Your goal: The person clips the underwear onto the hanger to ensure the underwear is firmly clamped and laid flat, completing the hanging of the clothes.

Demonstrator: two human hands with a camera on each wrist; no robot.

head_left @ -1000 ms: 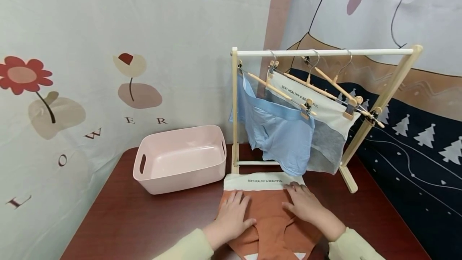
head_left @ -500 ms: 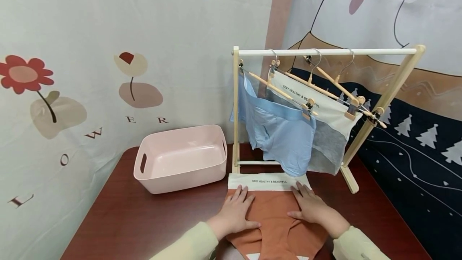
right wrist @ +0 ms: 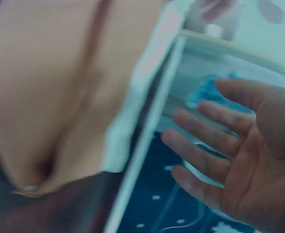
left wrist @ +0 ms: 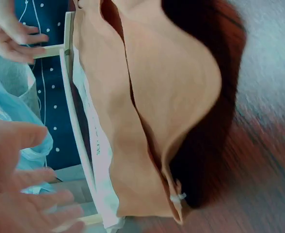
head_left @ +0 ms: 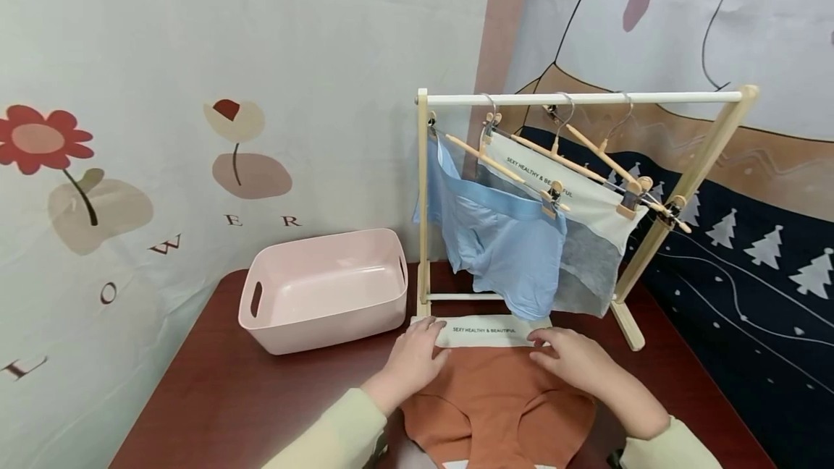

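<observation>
A pair of rust-orange panties [head_left: 485,382] with a white printed waistband lies spread on the dark red table, waistband toward the rack. My left hand [head_left: 412,355] is over the waistband's left end, fingers loosely bent. Over its right end is my right hand [head_left: 576,362], fingers relaxed and thumb apart. In the left wrist view, the left hand [left wrist: 23,179] stands apart from the panties [left wrist: 147,97] with nothing in it. The right wrist view shows the right hand [right wrist: 239,150] spread and holding nothing, beside the blurred panties [right wrist: 45,87].
Behind the panties stands a wooden rack [head_left: 580,99] with several clip hangers. Light blue underpants [head_left: 498,237] and a white-and-grey garment [head_left: 589,266] hang from it. A pink basket [head_left: 326,295] with handle holes sits left of the rack.
Both hands have come up off the panties, where their fingers lay flat on the fabric. The left hand has shifted toward the waistband's left end. Basket and hanging garments have stayed put.
</observation>
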